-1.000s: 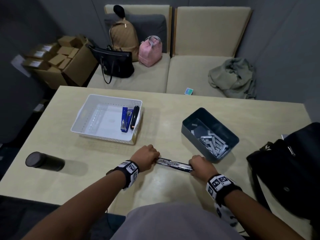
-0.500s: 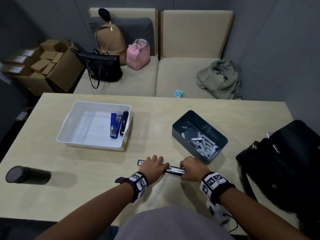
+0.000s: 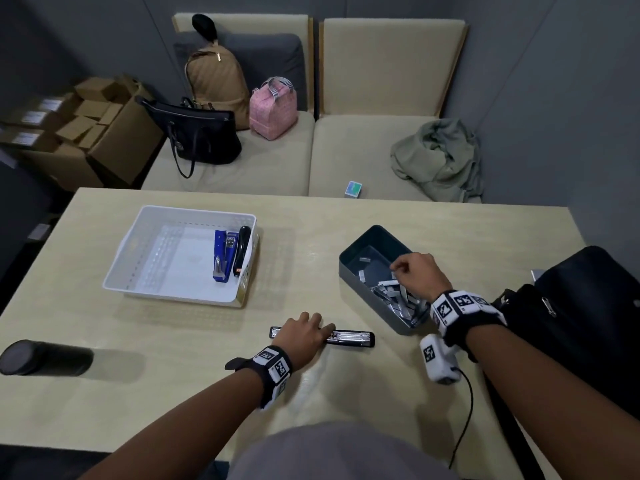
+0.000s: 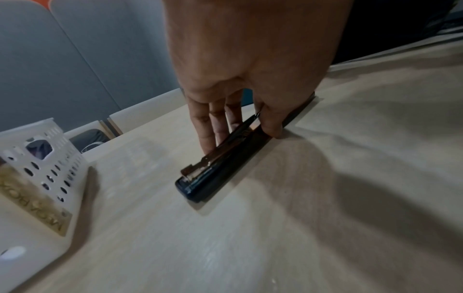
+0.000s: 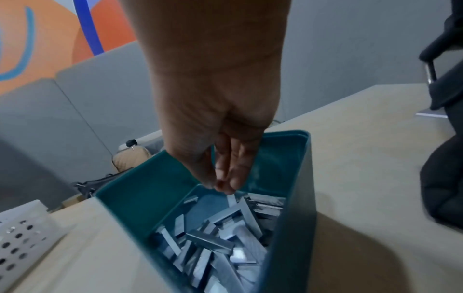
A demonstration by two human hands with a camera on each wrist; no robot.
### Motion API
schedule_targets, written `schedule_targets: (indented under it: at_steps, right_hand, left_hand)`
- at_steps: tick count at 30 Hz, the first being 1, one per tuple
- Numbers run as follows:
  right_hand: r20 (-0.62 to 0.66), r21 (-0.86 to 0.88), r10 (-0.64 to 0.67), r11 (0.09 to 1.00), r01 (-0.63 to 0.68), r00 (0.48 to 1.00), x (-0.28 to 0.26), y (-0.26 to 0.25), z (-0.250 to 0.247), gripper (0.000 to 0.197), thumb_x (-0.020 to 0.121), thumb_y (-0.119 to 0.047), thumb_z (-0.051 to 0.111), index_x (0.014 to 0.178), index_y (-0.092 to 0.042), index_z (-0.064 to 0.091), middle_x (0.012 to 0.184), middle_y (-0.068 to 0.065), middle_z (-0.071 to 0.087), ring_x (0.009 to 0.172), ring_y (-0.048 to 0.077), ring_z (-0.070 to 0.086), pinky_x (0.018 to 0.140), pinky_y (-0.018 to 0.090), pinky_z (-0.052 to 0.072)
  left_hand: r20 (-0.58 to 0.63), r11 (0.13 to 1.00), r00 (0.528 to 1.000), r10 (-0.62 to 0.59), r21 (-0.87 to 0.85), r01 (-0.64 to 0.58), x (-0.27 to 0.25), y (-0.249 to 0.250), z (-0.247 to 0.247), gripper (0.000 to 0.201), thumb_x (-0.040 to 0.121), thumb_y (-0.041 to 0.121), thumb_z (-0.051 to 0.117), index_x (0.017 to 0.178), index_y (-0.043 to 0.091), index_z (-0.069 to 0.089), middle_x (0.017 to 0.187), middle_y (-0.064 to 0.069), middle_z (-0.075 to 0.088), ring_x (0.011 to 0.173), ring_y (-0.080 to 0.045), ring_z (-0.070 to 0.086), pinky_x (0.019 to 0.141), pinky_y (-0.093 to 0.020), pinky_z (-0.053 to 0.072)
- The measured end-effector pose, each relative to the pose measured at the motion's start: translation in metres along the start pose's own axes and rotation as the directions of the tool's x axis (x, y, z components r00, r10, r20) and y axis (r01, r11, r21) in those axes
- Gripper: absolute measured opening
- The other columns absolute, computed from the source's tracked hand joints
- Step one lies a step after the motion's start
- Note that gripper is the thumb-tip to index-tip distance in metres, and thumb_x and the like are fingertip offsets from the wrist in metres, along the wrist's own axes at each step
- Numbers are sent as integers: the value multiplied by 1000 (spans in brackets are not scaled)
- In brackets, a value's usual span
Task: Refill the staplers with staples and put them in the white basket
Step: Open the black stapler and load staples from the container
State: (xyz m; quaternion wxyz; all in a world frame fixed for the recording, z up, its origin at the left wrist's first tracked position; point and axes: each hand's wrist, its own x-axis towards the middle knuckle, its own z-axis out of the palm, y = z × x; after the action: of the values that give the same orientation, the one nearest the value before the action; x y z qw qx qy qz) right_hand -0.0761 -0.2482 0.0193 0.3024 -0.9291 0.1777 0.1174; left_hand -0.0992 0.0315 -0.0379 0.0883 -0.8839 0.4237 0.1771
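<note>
A black stapler point(image 3: 349, 337) point(image 4: 215, 174) lies opened flat on the table in front of me, its metal staple channel facing up. My left hand point(image 3: 317, 325) point(image 4: 243, 136) pinches its left half, fingers on the far side and thumb on the near side. My right hand point(image 3: 398, 268) point(image 5: 224, 187) reaches into the dark teal staple bin point(image 3: 356, 268) point(image 5: 288, 198), and its bunched fingertips pinch the end of a staple strip point(image 5: 232, 199). The white basket point(image 3: 138, 258) point(image 4: 37, 178) at the left holds a blue stapler point(image 3: 221, 258) and a black one point(image 3: 242, 249).
A black bag point(image 3: 581, 323) sits on the table's right side, close to the bin. A dark cylinder point(image 3: 45, 356) lies on its side at the front left. A white device point(image 3: 438, 362) with a cable hangs below my right wrist. Sofa seats with bags stand behind the table.
My right hand has let go of the stapler and moved up right into the staple bin. My left hand has stayed on the stapler, which now lies flat.
</note>
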Motion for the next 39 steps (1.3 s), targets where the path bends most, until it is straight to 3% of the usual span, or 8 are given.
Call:
schedule_targets:
  at_steps: [3,6,11,14,20,28,34,39]
  right_hand:
    - [73,-184,76,981,-61,994,13,13,3,24,83,-5,53,83,-18,73,110,16,66,83,32,67,83,38,57]
    - [61,-324,112,942,-87,992,15,13,7,22,85,-5,55,100,-11,71,113,20,61,88,38,66,82,42,57]
    - [99,-505,93,862,-31,991,20,18,21,26,87,-5,56,112,-6,64,111,19,66,93,37,67,78,41,57]
    - [141,-605,57,795,40,988,23,14,22,28,89,-7,53,115,-10,63,112,16,66,96,35,67,78,41,55]
    - [307,-705,-84,650,285,948,31,5,31,30,92,-12,51,120,-19,61,117,12,60,97,31,67,76,39,53]
    - [342,-673,-150,650,353,928,35,6,34,26,89,-5,56,114,-9,60,120,11,55,106,30,58,72,37,48]
    - [249,-411,-159,876,253,955,37,23,20,27,82,5,53,91,-19,63,103,6,64,89,27,63,71,34,47]
    - [335,-473,-103,841,262,937,31,26,13,25,84,4,57,96,-14,70,113,9,60,96,28,64,79,35,50]
  left_hand:
    - [-29,1000,999,-27,-11,27,6,-2,-3,43,97,16,38,140,19,39,120,-17,51,104,-36,53,63,-38,38]
    - [-46,999,998,-37,-15,36,10,-5,-6,44,96,18,39,140,19,40,118,-17,52,101,-36,54,61,-37,37]
    - [-8,1000,1000,-3,25,3,19,-8,-3,41,76,24,69,116,24,62,88,-6,63,67,-27,60,40,-30,37]
    - [-22,1000,1000,14,11,-13,23,-8,0,45,61,29,80,103,26,67,76,-1,61,55,-22,57,34,-26,33]
    - [-19,1000,1000,12,5,-12,25,-7,-1,43,61,37,81,101,27,68,76,0,61,55,-22,57,37,-24,27]
    - [-57,1000,998,19,21,-18,26,-11,2,43,63,34,81,103,26,68,77,-2,62,54,-23,57,36,-24,34]
    - [-77,999,997,24,36,-21,26,-11,2,43,63,33,81,103,25,68,76,-2,62,55,-23,57,36,-25,32]
    - [-88,999,996,30,38,-27,26,-10,1,43,62,36,82,102,26,68,75,-1,61,53,-22,57,34,-26,34]
